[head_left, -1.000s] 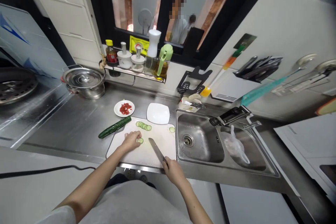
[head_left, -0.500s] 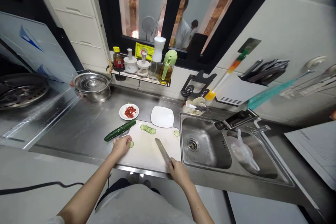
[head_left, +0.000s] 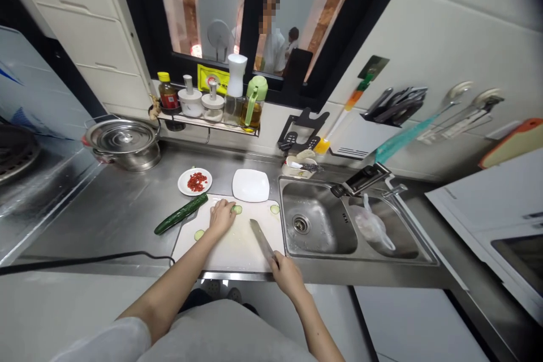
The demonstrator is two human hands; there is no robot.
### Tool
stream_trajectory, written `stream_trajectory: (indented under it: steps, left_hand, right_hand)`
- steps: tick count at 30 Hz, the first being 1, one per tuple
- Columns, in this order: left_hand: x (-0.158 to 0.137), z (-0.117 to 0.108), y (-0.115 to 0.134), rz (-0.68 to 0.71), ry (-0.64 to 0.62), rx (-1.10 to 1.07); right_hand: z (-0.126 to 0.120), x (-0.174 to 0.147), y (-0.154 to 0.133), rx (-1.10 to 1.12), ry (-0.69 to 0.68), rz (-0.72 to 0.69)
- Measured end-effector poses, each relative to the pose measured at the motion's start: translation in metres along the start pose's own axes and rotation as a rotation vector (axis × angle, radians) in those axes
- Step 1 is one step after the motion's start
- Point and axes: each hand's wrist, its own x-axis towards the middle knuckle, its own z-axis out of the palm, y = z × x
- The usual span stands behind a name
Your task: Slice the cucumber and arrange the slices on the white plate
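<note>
My left hand (head_left: 221, 216) is over the row of cucumber slices on the white cutting board (head_left: 241, 251), fingers curled down on them. It covers most of the row; one cucumber slice (head_left: 238, 210) shows at the fingertips. In my right hand (head_left: 287, 275) is the handle of a kitchen knife (head_left: 262, 239), its blade low over the board and pointing away from me. A loose slice (head_left: 199, 235) lies at the board's left, and an end slice (head_left: 275, 209) near its right corner. The long cucumber (head_left: 180, 214) rests partly across the board's left edge.
Behind the board stand a plate of chopped red pieces (head_left: 186, 183) and a white square plate (head_left: 250, 185). To the right is a double sink (head_left: 316, 249) with a plastic bag (head_left: 373, 225). A lidded steel pot (head_left: 138, 159) stands at left, below a seasoning rack (head_left: 203, 119).
My left hand has moved right and away from me, from the loose slice at the board's left onto the row of slices. The knife stays in my right hand. The view has shifted right.
</note>
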Motion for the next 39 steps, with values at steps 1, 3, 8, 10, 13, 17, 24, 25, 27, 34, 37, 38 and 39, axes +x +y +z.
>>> stream_trajectory:
  steps: [1,3,8,10,13,17,24,25,27,34,37,38,39]
  left_hand:
    - [0.006,0.002,0.004,0.008,-0.013,0.025]
    - [0.014,0.005,0.008,0.035,-0.042,0.07]
    - [0.016,0.009,0.009,0.119,-0.042,0.065]
    - [0.015,0.01,0.009,0.125,-0.03,0.041]
    - [0.014,0.009,0.008,0.082,-0.044,-0.022]
    - [0.015,-0.004,-0.008,0.088,-0.168,-0.176]
    - [0.008,-0.032,-0.045,0.201,-0.509,-0.128]
    - [0.007,-0.032,-0.046,0.216,-0.52,-0.117]
    - [0.006,-0.031,-0.046,0.276,-0.518,-0.11]
    - [-0.013,-0.031,-0.055,0.2,-0.212,-0.113]
    - [-0.032,-0.03,-0.06,0.131,-0.199,-0.078]
    - [-0.037,-0.029,-0.06,0.124,-0.209,-0.07]
    - [-0.043,-0.027,-0.06,0.119,-0.215,-0.064]
  right_hand:
    - [0.002,-0.003,0.002,0.002,-0.001,0.009]
    - [0.005,-0.008,0.007,-0.001,-0.001,0.028]
    - [0.013,-0.017,0.016,-0.003,-0.008,0.06]
    - [0.015,-0.018,0.019,0.008,-0.004,0.075]
    - [0.016,-0.018,0.022,0.025,0.002,0.086]
    - [0.012,-0.016,0.02,0.017,-0.012,0.075]
    - [0.009,-0.009,0.006,0.006,-0.019,-0.001]
    - [0.009,-0.008,0.003,0.008,-0.023,-0.019]
    - [0.01,-0.006,-0.004,0.0,-0.032,-0.058]
    - [0.002,0.002,-0.03,-0.137,-0.08,-0.181]
    - [-0.004,0.007,-0.041,-0.188,-0.105,-0.239]
    - [-0.005,0.009,-0.044,-0.2,-0.113,-0.257]
    - [-0.006,0.01,-0.046,-0.213,-0.119,-0.274]
